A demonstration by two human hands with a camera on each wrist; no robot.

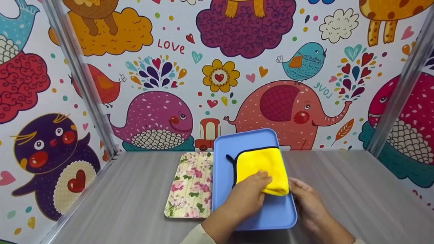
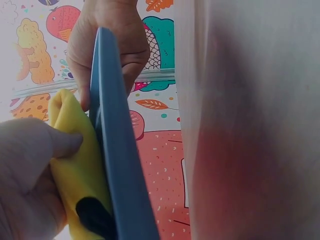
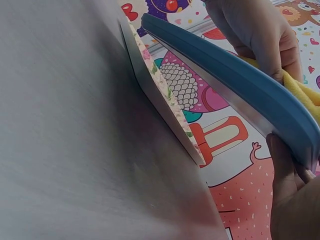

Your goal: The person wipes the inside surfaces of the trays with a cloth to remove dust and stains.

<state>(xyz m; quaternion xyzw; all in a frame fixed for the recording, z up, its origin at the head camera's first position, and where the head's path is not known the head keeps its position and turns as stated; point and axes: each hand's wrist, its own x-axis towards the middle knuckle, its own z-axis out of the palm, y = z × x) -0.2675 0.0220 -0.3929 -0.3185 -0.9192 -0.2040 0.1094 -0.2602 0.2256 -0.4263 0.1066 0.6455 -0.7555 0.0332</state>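
Note:
A blue tray (image 1: pixel 245 140) is held up off the table, as the right wrist view shows. My right hand (image 1: pixel 310 203) grips its right edge, thumb on one side and fingers partly hidden beneath. A folded yellow cloth (image 1: pixel 259 161) with black edging and a small black loop lies against the tray's inner face. My left hand (image 1: pixel 247 195) holds the cloth near its lower edge; in the left wrist view the thumb (image 2: pixel 67 144) presses on the fabric.
To the left of the blue tray, a floral-patterned tray (image 1: pixel 191 184) lies on the grey table (image 1: pixel 132 196). Printed cartoon wall panels (image 1: pixel 217 44) stand behind and at both sides, joined by metal corner strips (image 1: pixel 81 74).

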